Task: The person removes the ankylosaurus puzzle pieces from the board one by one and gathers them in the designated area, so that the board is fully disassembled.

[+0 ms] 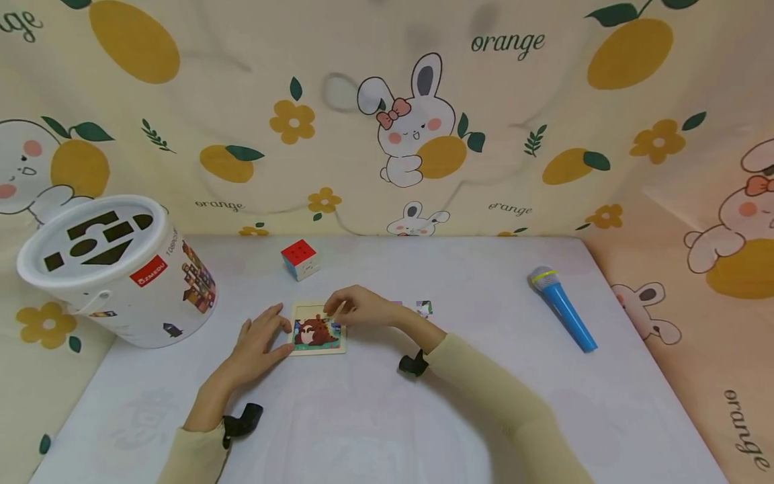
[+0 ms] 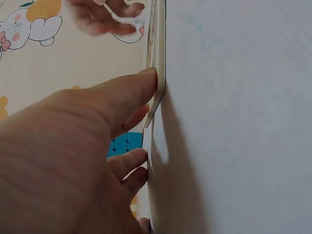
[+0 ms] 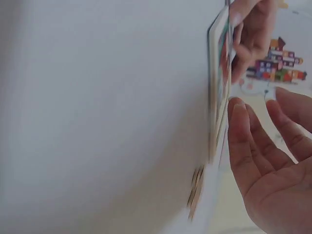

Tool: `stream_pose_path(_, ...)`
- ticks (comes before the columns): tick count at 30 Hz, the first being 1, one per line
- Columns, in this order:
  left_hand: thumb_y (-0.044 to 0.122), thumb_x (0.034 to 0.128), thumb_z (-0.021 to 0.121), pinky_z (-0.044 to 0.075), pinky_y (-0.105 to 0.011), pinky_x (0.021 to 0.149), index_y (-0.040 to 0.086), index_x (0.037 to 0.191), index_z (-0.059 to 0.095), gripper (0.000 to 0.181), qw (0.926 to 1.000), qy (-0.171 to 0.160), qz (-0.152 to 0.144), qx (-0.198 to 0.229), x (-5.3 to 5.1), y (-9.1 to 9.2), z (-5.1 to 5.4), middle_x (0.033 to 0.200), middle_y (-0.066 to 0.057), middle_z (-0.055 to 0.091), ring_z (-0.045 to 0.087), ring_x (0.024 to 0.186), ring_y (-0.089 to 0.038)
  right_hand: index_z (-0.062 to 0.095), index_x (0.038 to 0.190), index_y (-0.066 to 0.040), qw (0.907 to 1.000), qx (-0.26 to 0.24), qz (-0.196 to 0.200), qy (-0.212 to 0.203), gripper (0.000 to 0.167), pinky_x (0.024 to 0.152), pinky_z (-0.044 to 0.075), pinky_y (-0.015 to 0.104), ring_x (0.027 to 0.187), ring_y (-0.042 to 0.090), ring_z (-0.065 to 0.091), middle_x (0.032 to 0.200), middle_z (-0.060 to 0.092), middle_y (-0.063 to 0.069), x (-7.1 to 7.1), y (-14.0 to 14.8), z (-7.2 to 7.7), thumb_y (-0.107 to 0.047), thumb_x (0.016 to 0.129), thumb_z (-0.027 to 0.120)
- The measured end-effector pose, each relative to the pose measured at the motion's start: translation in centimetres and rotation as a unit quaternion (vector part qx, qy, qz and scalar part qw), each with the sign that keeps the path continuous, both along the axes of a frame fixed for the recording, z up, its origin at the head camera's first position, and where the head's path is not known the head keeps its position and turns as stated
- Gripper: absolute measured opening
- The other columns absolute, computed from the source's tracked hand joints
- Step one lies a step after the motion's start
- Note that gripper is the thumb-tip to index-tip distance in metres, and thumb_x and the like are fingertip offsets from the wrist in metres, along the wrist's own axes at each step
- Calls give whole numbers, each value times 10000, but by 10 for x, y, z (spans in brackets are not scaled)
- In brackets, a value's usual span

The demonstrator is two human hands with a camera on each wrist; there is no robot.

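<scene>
A small wooden picture puzzle [image 1: 317,338] with a brown cartoon animal lies flat in a light frame. My left hand [image 1: 260,339] rests along its left side, thumb and fingertips touching the edge. In the left wrist view the thumb [image 2: 131,92] presses the board's edge. Above the puzzle's upper right part hovers my right hand [image 1: 365,308], fingers loosely bent. The right wrist view shows its fingers [image 3: 241,131] and thumb apart, with no piece visible between them. Loose puzzle pieces [image 1: 424,308] lie right of the board, some partly behind the right wrist.
A cube puzzle [image 1: 299,259] with a red top stands behind the board. On the left is a white bucket [image 1: 136,289] with a shape-hole lid. A blue toy microphone [image 1: 565,309] lies at the right. Printed cloth [image 1: 363,134] hangs behind the table.
</scene>
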State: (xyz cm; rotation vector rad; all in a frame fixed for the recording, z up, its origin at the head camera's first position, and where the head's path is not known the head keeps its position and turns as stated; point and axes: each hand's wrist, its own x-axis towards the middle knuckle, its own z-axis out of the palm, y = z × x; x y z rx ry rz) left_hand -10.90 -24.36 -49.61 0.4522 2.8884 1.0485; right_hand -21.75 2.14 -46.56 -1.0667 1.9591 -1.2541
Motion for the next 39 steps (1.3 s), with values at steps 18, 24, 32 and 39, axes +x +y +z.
stream_pose_path(18, 227, 932, 710, 36, -805, 1038, 123, 1072, 560, 230, 9999, -6, -93, 41, -1, 1, 1, 1534, -293, 331, 250, 1431, -498, 526, 1341, 44, 9958, 390, -256, -794, 465, 841, 519, 239, 1011, 237, 631, 1317, 568, 211, 15, -40, 1, 59, 893, 649)
stream_pose_path(24, 214, 927, 714, 44, -811, 1032, 126, 1065, 555, 228, 10000, 24, -88, 29, -1, 1, 2, 1528, -298, 339, 259, 1426, -502, 515, 1368, 21, 9960, 445, -162, -764, 484, 908, 481, 250, 1174, 280, 556, 1335, 560, 191, 15, -41, 2, 30, 901, 641)
stream_pose_path(32, 199, 925, 715, 42, -805, 1038, 129, 1062, 553, 223, 10000, -31, -49, 33, 0, 1, 5, 1528, -305, 334, 258, 1422, -510, 537, 1326, 27, 9964, 349, -48, -773, 454, 917, 453, 224, 1149, 253, 537, 1322, 570, 172, 14, -42, -4, 0, 885, 642)
stream_pose_path(39, 212, 929, 713, 42, -801, 1042, 142, 1067, 555, 221, 10000, -57, 1, -27, 0, 0, 3, 1537, -295, 327, 250, 1429, -502, 568, 1254, 40, 9945, 269, 91, -1005, 335, 858, 469, 198, 954, 134, 583, 1244, 589, 164, 14, -41, -11, 22, 923, 623)
